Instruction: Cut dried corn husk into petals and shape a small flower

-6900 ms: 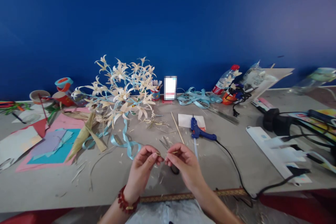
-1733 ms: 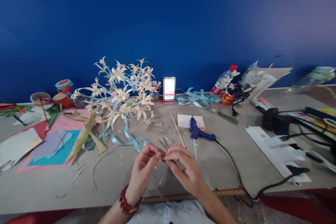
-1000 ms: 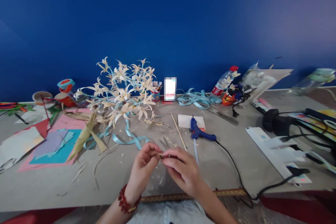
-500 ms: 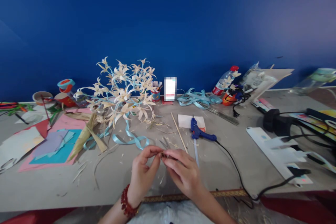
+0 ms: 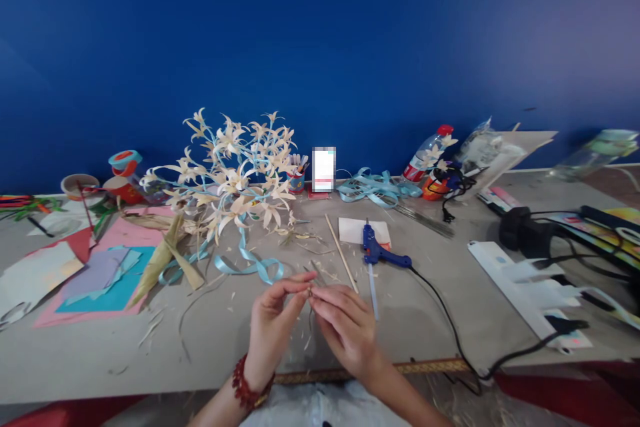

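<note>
My left hand (image 5: pixel 276 315), with a dark red beaded bracelet (image 5: pixel 246 383) at its wrist, pinches a tiny brownish piece between thumb and fingers. My right hand (image 5: pixel 349 328) meets it fingertip to fingertip and is closed at the same spot. What they hold is mostly covered and too small to name; a thin dark strand hangs below it. Just beyond the fingers lie scissors (image 5: pixel 317 271), partly hidden. A pale wooden stick (image 5: pixel 342 253) and a blue hot glue gun (image 5: pixel 381 250) with a clear glue stick (image 5: pixel 373 291) lie to the right.
Cream-coloured flowers (image 5: pixel 233 180) with pale blue stems stand behind the hands. Dried husks (image 5: pixel 159 260) and coloured paper (image 5: pixel 105 277) lie left. Light blue ribbon (image 5: pixel 373 187), a bottle (image 5: pixel 423 157) and a white power strip (image 5: pixel 525 293) with cables are on the right.
My left index finger has lifted slightly away from the small piece. The thin strand below the fingertips now shows. Both hands have stayed in nearly the same place.
</note>
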Tool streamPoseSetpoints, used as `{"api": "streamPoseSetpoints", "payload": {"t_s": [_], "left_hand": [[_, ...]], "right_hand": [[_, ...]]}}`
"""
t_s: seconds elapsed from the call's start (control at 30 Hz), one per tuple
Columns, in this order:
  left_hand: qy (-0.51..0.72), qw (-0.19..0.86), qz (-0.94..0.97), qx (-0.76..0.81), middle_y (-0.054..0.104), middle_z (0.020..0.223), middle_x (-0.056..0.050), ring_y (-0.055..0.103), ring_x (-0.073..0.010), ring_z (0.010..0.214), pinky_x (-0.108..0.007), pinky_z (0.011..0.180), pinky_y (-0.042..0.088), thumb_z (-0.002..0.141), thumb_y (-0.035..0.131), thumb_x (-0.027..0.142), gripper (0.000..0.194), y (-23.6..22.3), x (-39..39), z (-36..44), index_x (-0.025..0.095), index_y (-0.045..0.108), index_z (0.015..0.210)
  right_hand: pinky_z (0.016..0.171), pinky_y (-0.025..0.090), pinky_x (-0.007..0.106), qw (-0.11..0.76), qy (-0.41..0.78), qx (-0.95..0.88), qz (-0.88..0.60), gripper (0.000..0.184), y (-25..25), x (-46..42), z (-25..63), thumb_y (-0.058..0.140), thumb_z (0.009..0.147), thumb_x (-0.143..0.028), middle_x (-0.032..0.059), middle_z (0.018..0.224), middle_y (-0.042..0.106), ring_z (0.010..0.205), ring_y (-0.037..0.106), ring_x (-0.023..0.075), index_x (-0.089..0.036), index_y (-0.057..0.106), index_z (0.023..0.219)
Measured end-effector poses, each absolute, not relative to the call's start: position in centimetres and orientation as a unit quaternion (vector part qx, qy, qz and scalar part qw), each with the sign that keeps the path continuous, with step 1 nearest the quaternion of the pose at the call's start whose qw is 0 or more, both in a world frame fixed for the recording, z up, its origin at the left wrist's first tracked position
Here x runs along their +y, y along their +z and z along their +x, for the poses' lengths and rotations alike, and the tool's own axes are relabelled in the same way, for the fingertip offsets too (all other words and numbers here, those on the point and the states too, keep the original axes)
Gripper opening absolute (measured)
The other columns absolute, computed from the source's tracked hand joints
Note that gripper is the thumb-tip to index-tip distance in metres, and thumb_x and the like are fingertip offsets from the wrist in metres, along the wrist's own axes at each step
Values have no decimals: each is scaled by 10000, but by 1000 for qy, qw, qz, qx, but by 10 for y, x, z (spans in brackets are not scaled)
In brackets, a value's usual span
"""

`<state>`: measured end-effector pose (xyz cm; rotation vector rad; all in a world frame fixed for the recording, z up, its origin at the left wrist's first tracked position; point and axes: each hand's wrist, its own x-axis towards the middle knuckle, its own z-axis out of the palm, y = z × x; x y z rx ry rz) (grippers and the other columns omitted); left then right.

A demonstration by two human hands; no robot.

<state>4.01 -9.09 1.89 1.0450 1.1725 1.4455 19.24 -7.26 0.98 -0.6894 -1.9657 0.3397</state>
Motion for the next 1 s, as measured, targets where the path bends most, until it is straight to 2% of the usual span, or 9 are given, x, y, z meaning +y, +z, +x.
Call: {"api": "streamPoseSetpoints", "payload": {"t_s": [0.13, 0.27, 0.4, 0.6, 0.73, 0.83, 1.0], "left_hand": [[581, 486, 445, 479, 752, 967, -76, 682, -222, 947, -351, 891, 514, 835, 639, 206, 66, 21, -91, 40, 185, 695, 809], [557, 362, 546, 510, 742, 873, -54, 681, -214, 877, -330, 836, 518, 838, 603, 153, 122, 22, -93, 39, 206, 712, 855], [541, 276, 611, 508, 745, 892, -59, 680, -218, 870, -330, 816, 525, 819, 610, 132, 175, 26, -93, 37, 232, 739, 883], [536, 292, 614, 500, 722, 871, -64, 673, -203, 849, -308, 784, 526, 840, 602, 119, 159, 28, -93, 38, 216, 724, 872], [545, 286, 610, 499, 703, 856, -57, 657, -199, 833, -308, 777, 516, 826, 605, 111, 155, 27, -92, 39, 216, 706, 878], [548, 284, 609, 498, 700, 845, -55, 650, -202, 821, -313, 767, 515, 819, 607, 118, 155, 26, -92, 40, 221, 707, 874], [543, 238, 633, 498, 707, 849, -43, 652, -196, 827, -308, 776, 509, 813, 601, 81, 190, 25, -94, 40, 229, 688, 894]], "right_hand": [[825, 547, 379, 504, 214, -776, -313, 277, 12, -76, 193, 562, 868, -57, 70, 1020, 691, 944, 650, 211, -252, 653, 1042], [817, 536, 334, 503, 294, -739, -338, 182, 14, -74, 192, 548, 898, -123, 66, 971, 678, 918, 646, 198, -233, 662, 987], [751, 533, 288, 519, 353, -690, -362, 107, 17, -70, 189, 560, 908, -162, 40, 867, 682, 827, 650, 181, -226, 646, 897], [789, 519, 292, 532, 325, -688, -371, 125, 18, -70, 191, 554, 906, -157, 44, 892, 678, 860, 645, 182, -227, 657, 920], [661, 534, 243, 529, 373, -648, -402, 67, 16, -70, 188, 589, 898, -230, 36, 846, 678, 766, 657, 168, -215, 646, 929], [562, 515, 217, 522, 405, -619, -424, 88, 15, -70, 185, 605, 891, -281, 18, 761, 659, 643, 635, 146, -198, 630, 906], [544, 480, 215, 491, 369, -662, -429, 130, 18, -71, 186, 557, 913, -268, 10, 708, 645, 613, 614, 142, -197, 622, 826]]}}
